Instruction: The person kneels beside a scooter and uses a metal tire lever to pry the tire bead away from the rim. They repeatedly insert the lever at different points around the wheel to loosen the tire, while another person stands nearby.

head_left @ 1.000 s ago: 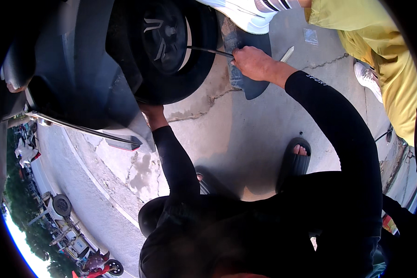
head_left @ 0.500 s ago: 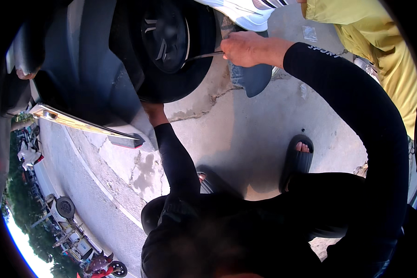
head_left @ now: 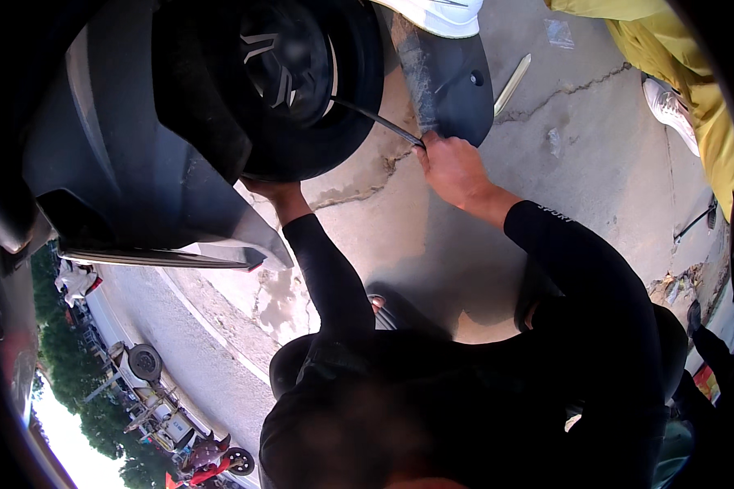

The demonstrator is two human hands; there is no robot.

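A black tyre point(head_left: 347, 134) on a dark wheel hub point(head_left: 281, 61) shows at the upper left, beneath the bodywork of a dark scooter point(head_left: 114, 138). My right hand point(head_left: 455, 167) is closed round the end of a long, thin metal tyre lever point(head_left: 379, 121). The lever's far tip meets the wheel between the tyre and the rim. Against the underside of the tyre rests my left hand point(head_left: 277, 196), its fingers hidden behind the rubber.
Beyond the right hand, a dark plastic panel point(head_left: 457, 77) lies on the concrete, with a white shoe point(head_left: 440, 15) over its edge. A pale strip point(head_left: 512, 85) is beside it. Someone in yellow trousers point(head_left: 677, 65) stands at the right. A road point(head_left: 179, 326) runs along the left.
My right hand has come down toward me, swinging the lever's outer end with it. The left hand stays at the tyre's underside. The whole view has shifted somewhat.
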